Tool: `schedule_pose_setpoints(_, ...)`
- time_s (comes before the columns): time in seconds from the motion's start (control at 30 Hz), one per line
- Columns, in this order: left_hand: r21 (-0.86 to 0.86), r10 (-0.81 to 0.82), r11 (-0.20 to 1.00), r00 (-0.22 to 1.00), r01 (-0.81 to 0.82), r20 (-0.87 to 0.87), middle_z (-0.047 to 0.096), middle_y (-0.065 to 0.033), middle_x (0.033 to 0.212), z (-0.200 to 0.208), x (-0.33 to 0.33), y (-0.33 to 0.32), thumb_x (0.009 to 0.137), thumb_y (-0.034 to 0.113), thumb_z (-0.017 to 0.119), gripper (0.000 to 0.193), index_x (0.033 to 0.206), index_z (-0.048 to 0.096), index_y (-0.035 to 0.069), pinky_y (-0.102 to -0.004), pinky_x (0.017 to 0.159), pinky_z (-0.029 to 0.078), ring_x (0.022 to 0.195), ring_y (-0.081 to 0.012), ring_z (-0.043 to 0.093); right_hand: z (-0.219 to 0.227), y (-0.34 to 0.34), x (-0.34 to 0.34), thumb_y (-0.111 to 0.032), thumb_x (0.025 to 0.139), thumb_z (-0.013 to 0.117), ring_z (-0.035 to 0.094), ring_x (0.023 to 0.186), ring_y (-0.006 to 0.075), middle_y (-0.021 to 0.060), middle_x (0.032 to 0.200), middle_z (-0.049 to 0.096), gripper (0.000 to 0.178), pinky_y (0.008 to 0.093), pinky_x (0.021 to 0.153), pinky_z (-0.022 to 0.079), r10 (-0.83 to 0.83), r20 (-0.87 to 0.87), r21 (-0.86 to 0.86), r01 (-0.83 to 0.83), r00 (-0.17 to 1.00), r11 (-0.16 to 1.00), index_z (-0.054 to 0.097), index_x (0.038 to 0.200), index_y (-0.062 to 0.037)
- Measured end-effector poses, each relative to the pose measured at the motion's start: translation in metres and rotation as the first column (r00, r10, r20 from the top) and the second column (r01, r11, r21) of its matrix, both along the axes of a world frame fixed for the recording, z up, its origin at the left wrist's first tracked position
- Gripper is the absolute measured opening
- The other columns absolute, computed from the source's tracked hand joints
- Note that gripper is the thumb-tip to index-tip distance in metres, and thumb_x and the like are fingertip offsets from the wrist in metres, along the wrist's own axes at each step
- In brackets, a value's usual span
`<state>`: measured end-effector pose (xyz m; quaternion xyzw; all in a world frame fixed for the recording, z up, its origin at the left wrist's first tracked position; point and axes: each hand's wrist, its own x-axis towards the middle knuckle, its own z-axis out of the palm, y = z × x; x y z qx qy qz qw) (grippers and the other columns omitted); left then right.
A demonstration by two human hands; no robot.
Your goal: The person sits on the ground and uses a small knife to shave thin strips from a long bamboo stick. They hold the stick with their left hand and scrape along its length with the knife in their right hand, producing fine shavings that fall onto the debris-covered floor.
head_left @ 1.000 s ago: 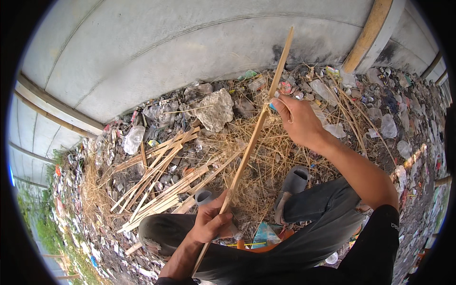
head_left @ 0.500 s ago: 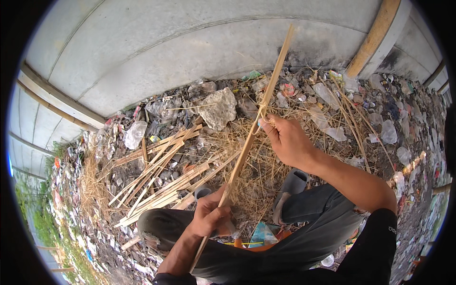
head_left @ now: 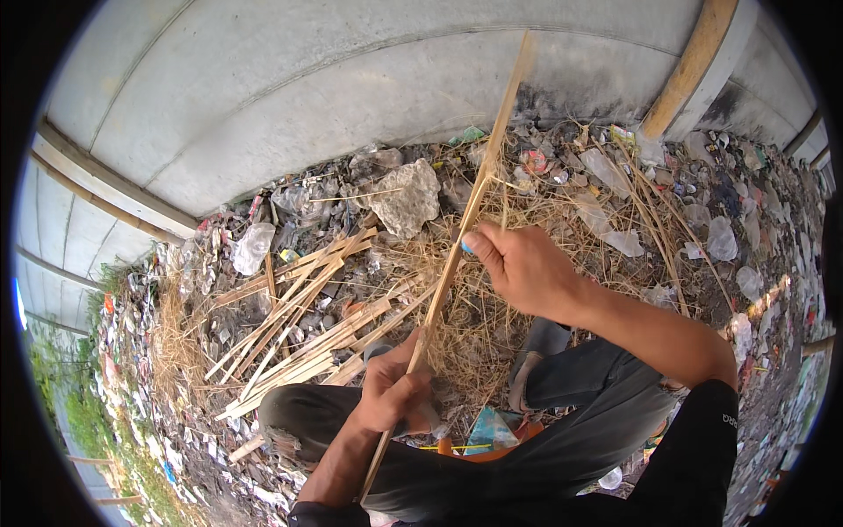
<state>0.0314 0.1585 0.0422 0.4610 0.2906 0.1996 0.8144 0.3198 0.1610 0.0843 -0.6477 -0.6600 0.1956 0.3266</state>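
A long, pale bamboo strip [head_left: 437, 300] slants up from my lap toward the wall, its far end smeared by motion. My left hand [head_left: 392, 392] is closed around its lower part, above my knee. My right hand [head_left: 529, 266] is closed at the strip's middle, the thumb, with something blue at its tip, against the edge. What its fingers hold is hidden. From the strip a thin shaving [head_left: 504, 200] hangs down to the right hand. More split bamboo strips [head_left: 303, 356] lie in a loose pile on the ground to the left.
Thin curly shavings [head_left: 479, 329] cover the ground between my feet. A pale rock [head_left: 406, 200] sits beyond the pile. Plastic litter surrounds me, and a grey panel wall [head_left: 351, 105] with a bamboo pole [head_left: 689, 70] stands ahead. Several thin sticks [head_left: 654, 220] lie at the right.
My right hand has slid down along the strip toward me. The strip's far end has swung slightly left and up, and a shaving now hangs from it. The left hand has barely moved.
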Motion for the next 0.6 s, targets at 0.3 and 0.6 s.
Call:
schedule_pose_setpoints(0.3,-0.029,-0.004,1.000,1.000,0.003,-0.016,0.048,0.0048,0.072,0.002,-0.004,0.003,0.095,0.001,0.052,0.071,0.164,0.031,0.001,-0.0220,0.047,0.029,0.049,-0.0047,0.037,-0.013,-0.011,-0.027,-0.036,0.112,0.048,0.061,0.051,0.0356,0.0179,0.056,0.057,0.043,0.0467,0.050,0.045,0.131,-0.163,-0.009,-0.134,0.978,0.991,0.067,0.097,0.0000)
schedule_pose_setpoints(0.6,-0.080,-0.003,0.997,1.000,0.001,-0.031,0.042,0.0054,0.068,0.004,-0.006,0.003,0.094,0.000,0.053,0.072,0.163,0.033,0.004,-0.0228,0.045,0.027,0.047,-0.0051,0.034,-0.010,-0.006,-0.023,-0.036,0.112,0.047,0.069,0.065,0.0350,0.0166,0.062,0.062,0.045,0.0472,0.064,0.051,0.094,-0.295,-0.286,-0.182,0.951,0.941,0.068,0.098,0.0005)
